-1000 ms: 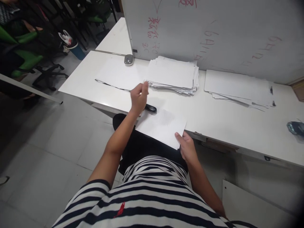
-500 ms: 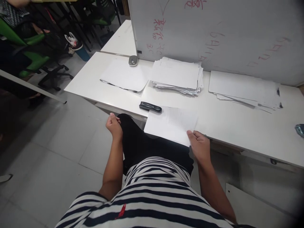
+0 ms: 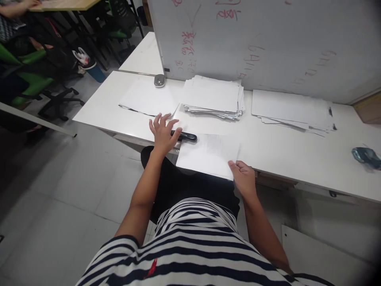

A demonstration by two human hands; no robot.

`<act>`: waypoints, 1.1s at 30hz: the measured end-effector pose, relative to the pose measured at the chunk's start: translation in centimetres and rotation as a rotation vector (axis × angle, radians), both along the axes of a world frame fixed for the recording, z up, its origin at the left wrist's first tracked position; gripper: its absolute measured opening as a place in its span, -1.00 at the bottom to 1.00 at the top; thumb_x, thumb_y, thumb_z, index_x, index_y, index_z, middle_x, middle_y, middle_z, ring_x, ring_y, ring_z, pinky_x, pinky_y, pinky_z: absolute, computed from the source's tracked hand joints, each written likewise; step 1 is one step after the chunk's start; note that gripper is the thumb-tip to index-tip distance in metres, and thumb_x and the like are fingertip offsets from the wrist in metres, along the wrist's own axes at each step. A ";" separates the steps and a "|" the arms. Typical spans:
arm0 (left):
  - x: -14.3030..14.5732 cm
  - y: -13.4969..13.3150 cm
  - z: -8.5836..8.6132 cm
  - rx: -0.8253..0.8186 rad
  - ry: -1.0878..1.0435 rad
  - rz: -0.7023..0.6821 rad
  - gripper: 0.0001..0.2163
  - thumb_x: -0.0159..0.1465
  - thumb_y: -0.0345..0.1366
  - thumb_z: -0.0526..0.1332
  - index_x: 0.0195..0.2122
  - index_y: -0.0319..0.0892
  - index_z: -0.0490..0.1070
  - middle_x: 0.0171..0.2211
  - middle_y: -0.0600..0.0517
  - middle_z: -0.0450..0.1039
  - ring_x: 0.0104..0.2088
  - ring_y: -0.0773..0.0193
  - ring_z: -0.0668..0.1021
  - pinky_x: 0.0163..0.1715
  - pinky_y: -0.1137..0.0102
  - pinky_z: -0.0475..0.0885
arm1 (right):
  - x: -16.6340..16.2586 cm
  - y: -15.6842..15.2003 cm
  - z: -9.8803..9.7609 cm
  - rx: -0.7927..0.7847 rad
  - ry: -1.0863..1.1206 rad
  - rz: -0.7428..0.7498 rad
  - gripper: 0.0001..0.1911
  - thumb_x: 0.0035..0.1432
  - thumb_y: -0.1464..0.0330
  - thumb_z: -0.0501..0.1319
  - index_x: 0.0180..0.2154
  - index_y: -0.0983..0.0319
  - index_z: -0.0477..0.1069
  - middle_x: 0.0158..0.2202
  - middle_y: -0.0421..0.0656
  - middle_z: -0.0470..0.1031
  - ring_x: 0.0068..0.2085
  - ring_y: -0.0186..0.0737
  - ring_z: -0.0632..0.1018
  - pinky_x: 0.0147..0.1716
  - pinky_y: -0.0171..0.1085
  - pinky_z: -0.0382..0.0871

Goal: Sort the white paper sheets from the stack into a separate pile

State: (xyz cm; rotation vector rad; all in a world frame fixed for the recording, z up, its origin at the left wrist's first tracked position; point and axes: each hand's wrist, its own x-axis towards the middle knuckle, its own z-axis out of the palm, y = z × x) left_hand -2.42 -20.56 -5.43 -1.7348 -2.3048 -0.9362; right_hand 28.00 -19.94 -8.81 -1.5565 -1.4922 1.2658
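Note:
My left hand (image 3: 163, 135) is over the desk's front edge with its fingers spread, holding nothing. It covers one end of a black stapler (image 3: 188, 137), which lies on the desk by the corner of some paper; whether the thumb touches it I cannot tell. My right hand (image 3: 244, 176) pinches the near right corner of that white paper (image 3: 208, 157), thumb on top and fingers beneath. The paper rests partly on the desk and juts out over its front edge above my lap. Faint print shows through near its middle.
Behind the stapler are a thick paper stack (image 3: 212, 95) and, to the right, a second stack (image 3: 288, 109). A grey rounded device (image 3: 159, 80) rests beside a loose sheet (image 3: 149, 97) at left. A whiteboard (image 3: 282, 43) stands along the back. A dark object (image 3: 366, 156) lies far right.
My left hand has risen from beside my leg to the stapler, and its curled fingers have spread. My right hand still grips the paper. The view has shifted slightly.

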 end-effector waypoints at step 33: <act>0.1 4.6 -1.3 -0.132 -0.174 -0.068 -0.70 0.33 -0.06 0.02 -0.09 -0.05 0.44 0.03 0.00 0.45 0.20 0.04 0.29 0.23 0.12 0.09 | 10.0 4.9 2.7 0.089 0.152 -0.351 -0.62 -0.12 0.11 0.41 -0.55 0.24 0.35 -0.62 -0.32 0.21 -0.59 -0.45 0.20 -0.63 -0.37 0.02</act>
